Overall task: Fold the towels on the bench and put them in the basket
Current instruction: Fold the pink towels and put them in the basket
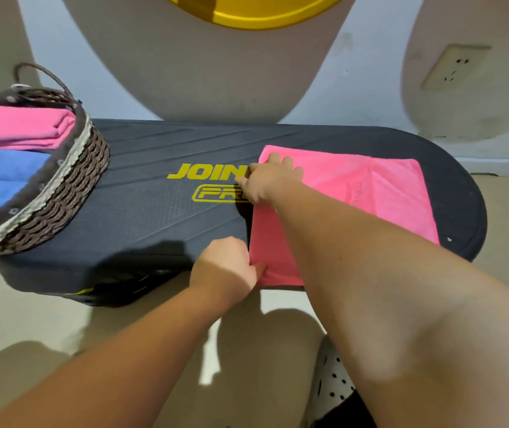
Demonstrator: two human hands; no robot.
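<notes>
A pink towel point(398, 199) lies flat on the right half of the dark bench point(154, 217), partly folded over itself. My left hand point(228, 264) pinches the towel's near left corner at the bench's front edge. My right hand point(268, 180) grips the towel's far left corner, its fingers curled over the edge. A brown wicker basket point(71, 186) stands on the bench's left end. In it lie a folded pink towel point(21, 126) and a folded blue towel point(0, 177).
The bench stands against a pale wall with a socket point(454, 67) at the upper right. A yellow rim point(256, 13) shows at the top. A white perforated shoe point(333, 387) is on the floor at the lower right.
</notes>
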